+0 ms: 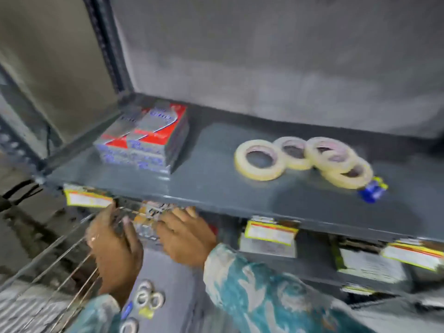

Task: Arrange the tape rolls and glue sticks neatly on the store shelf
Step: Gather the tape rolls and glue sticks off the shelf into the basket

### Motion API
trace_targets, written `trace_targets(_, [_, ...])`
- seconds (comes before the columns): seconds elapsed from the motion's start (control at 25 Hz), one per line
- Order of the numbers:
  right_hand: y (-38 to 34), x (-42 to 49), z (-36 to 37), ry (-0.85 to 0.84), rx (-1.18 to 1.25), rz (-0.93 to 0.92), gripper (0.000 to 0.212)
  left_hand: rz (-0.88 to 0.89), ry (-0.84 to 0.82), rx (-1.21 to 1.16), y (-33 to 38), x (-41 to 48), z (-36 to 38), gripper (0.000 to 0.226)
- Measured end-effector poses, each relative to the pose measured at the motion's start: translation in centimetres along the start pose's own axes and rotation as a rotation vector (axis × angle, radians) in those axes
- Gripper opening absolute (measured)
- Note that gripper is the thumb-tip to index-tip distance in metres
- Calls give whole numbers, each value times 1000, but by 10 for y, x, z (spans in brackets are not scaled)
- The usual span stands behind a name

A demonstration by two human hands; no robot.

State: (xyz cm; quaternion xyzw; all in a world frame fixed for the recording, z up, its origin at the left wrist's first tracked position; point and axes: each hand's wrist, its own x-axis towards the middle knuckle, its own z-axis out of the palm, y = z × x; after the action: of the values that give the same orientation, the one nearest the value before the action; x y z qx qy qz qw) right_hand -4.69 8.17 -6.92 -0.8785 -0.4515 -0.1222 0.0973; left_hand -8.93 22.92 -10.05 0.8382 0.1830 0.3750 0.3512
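Several cream tape rolls (260,159) lie loosely overlapped on the grey shelf (211,179), right of centre. A blue and yellow glue stick (373,189) lies on its side just right of them. More small tape rolls (148,296) and a blue glue stick (126,310) lie lower down, below my hands. My left hand (115,248) grips the rim of a wire basket (72,258) under the shelf's front edge. My right hand (185,236) rests flat with fingers spread on packaged goods beside it. The frame is blurred.
A stack of grey and red boxes (144,138) stands at the shelf's left back corner. Yellow price labels (270,233) hang on packets on the lower shelf. A dark upright post (105,44) bounds the shelf on the left.
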Motion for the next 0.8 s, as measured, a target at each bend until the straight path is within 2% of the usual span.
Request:
trace_targets(0.12, [71, -38, -79, 191, -172, 212, 16, 362, -123, -3, 123, 21, 44, 33])
trace_targets(0.2, [121, -78, -120, 221, -274, 500, 20, 521, -316, -43, 199, 12, 80, 29])
trace_targets(0.36, [198, -166, -163, 176, -161, 1125, 37, 624, -705, -13, 301, -25, 158, 33])
trace_targets(0.48, [229, -209, -170, 206, -71, 1461, 34, 574, -863, -26, 352, -50, 206, 33])
trace_targets(0.6, [254, -229, -167, 188, 83, 1578, 37, 566, -990, 67, 386, -67, 249, 26])
trace_targets(0.68, [263, -234, -167, 160, 129, 1556, 40, 560, -1003, 188, 395, -74, 267, 26])
trace_targets(0.8, [275, -230, -168, 132, 141, 1536, 46, 458, -997, 175, 398, -79, 277, 25])
